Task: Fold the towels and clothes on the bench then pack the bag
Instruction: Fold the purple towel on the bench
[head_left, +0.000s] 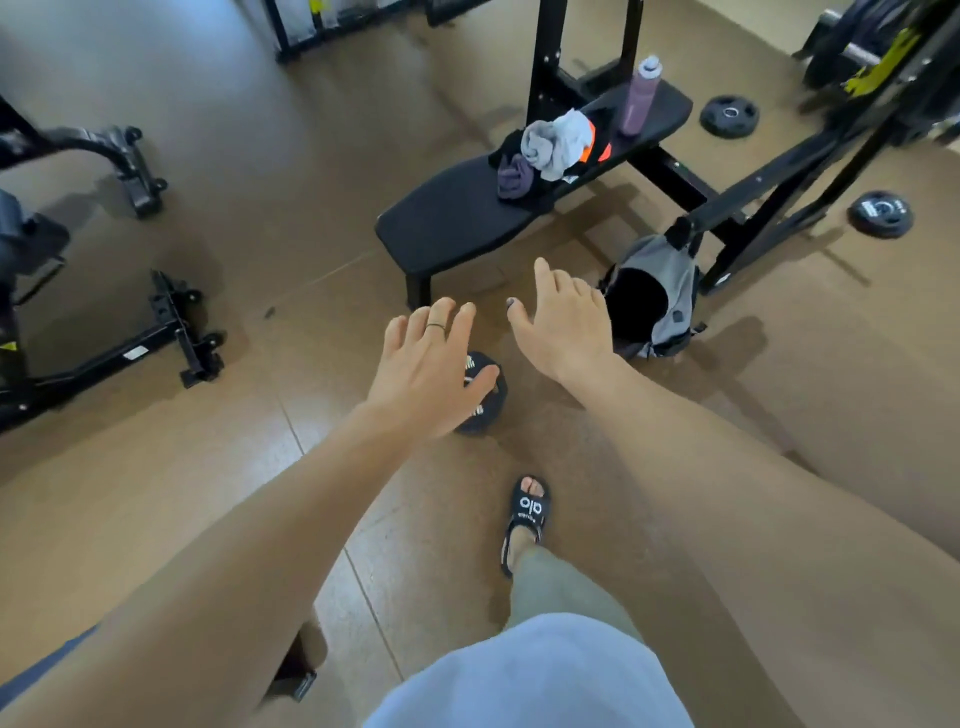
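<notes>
Black bench (457, 218) was far off, both hands (431, 364) (563, 322) empty, spread; floor weight (480, 410) looked like a trip risk.

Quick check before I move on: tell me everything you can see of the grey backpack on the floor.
The grey backpack looks like soft fabric with black trim and straps. It stands slumped on the brown floor, beside the near end of the black bench, its top against a black rack frame. A round black patch covers its front, so I cannot tell whether it is open. Neither the left hand nor the right hand touches it.
</notes>
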